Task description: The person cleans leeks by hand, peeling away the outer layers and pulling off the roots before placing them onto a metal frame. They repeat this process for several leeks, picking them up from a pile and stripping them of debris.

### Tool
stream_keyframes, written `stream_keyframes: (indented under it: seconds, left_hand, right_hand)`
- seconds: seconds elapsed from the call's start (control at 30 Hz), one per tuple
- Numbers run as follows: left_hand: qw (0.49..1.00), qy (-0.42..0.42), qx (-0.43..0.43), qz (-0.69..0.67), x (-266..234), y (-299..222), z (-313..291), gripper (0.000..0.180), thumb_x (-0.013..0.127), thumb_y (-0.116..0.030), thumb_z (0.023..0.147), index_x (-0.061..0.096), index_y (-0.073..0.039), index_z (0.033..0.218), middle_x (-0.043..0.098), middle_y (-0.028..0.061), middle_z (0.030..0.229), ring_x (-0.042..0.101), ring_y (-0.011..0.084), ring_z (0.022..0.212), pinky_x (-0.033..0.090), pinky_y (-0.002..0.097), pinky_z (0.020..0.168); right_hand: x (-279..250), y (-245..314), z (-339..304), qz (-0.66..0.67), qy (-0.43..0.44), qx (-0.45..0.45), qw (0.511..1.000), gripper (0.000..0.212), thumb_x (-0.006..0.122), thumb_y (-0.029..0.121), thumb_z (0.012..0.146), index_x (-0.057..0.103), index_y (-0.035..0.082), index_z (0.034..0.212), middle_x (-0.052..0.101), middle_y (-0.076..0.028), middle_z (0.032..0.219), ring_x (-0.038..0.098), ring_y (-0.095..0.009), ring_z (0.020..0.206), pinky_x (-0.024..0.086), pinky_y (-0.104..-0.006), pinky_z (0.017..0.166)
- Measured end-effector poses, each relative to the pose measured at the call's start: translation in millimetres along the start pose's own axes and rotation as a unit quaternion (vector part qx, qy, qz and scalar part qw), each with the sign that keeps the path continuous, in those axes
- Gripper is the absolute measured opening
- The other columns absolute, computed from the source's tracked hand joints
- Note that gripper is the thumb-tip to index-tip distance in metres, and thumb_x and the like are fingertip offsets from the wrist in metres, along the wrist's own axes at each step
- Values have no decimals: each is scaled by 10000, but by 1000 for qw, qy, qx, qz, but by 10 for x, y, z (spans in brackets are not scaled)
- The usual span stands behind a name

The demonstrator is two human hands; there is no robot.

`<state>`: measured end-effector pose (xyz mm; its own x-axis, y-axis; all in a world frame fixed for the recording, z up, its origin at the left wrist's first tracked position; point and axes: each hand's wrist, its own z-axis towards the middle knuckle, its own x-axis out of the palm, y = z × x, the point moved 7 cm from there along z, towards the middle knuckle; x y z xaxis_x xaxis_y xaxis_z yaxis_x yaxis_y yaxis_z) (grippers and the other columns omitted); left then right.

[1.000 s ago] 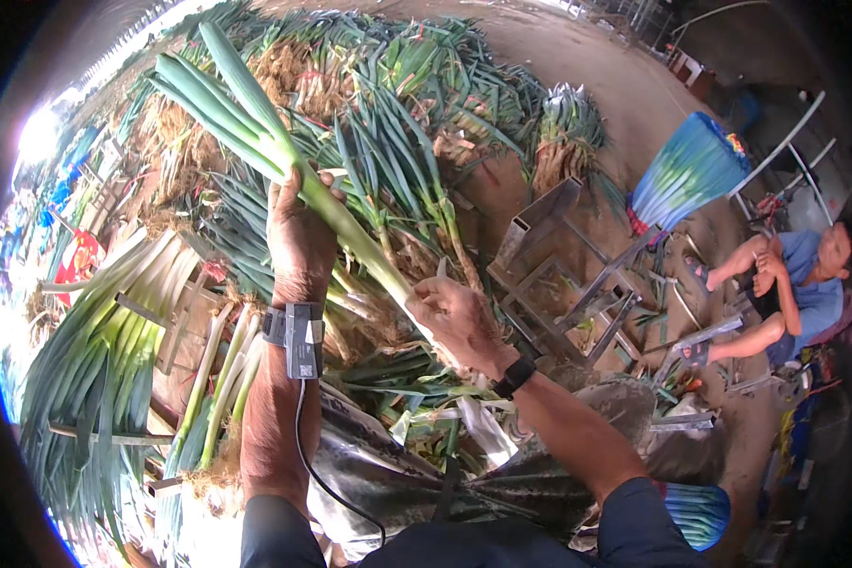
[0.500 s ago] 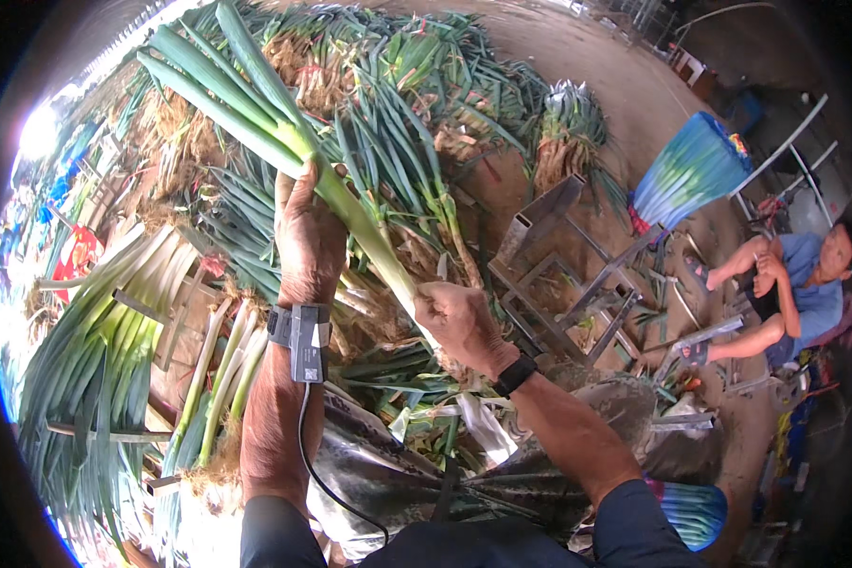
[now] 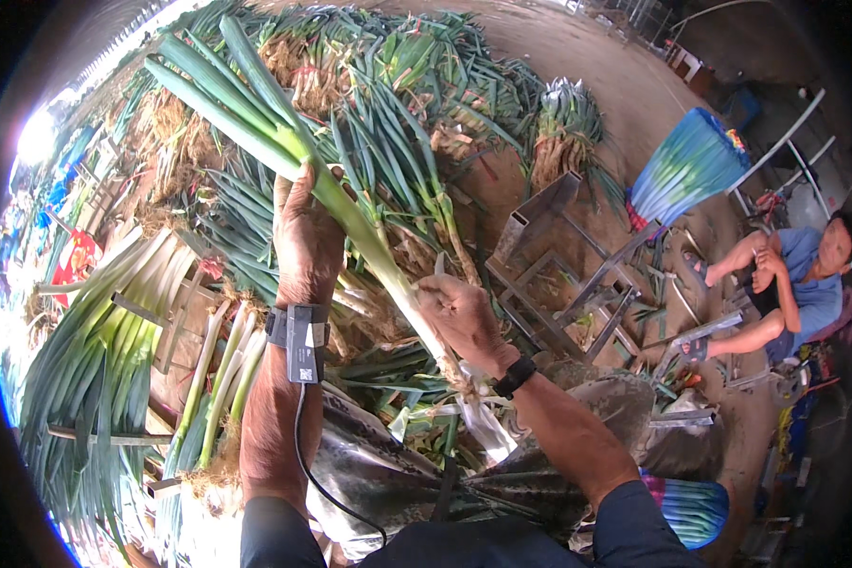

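Observation:
A long scallion slants across the middle, its green leaves toward the upper left and its pale root end toward my lap. My left hand is closed around it just below where the leaves fan out. Against the right side of the white stalk is my right hand, its fingers curled in. A small pale tip shows above those fingers; what they hold, if anything, is hidden. On a metal rack to the left lie trimmed scallions, white ends up, with several more stalks beside them.
Untrimmed scallions with earthy roots are heaped ahead, and a tied bundle stands apart. Right of my hands is a metal frame. Beyond it are a wrapped scallion bundle and a seated person.
My right hand has loosened from around the stalk and sits at its right side; the root end now shows. My left hand keeps its hold, with the scallion slightly shifted.

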<state>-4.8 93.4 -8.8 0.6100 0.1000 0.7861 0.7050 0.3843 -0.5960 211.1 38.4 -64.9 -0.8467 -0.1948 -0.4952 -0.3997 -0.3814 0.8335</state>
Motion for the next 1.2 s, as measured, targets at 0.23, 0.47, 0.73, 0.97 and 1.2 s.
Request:
stream_keyframes:
  seconds: [0.23,0.47,0.73,0.97,1.2]
  left_hand:
    - [1000,19,16,1,45,3,-12,281,512,-174,1021,499,-94,1290,575,52,1066,580,206,964,497,363,846]
    - [999,28,5,-13,85,10,-29,242,525,-179,1015,503,-81,1235,573,65,1052,586,215,952,504,363,835]
    - [993,60,-82,-59,44,8,7,268,586,-318,986,529,-109,1143,606,78,951,583,213,843,487,353,785]
    - [997,20,-29,-62,34,-48,22,280,578,-339,989,558,-81,1096,614,88,906,584,220,798,493,351,771]
    - [999,5,-34,-37,-55,-41,33,282,584,-330,985,565,-74,1102,618,83,901,587,214,802,499,352,779]
  right_hand:
    - [6,94,84,43,3,27,999,234,662,202,907,681,-4,1016,713,-184,870,730,-241,814,547,-336,690]
    - [-26,95,81,-14,-44,-24,999,195,661,176,888,688,-5,956,697,-161,770,690,-200,666,532,-337,637]
    - [34,-375,-27,292,-16,183,938,307,625,291,942,675,-11,974,735,-61,857,669,-99,733,524,-256,593]
    - [4,-53,-51,161,54,129,977,389,675,269,926,660,-54,1143,704,-87,820,644,-93,593,532,-258,510]
    - [39,-29,-52,127,52,94,986,322,672,221,908,683,-38,1099,731,-121,845,678,-142,612,545,-281,553]
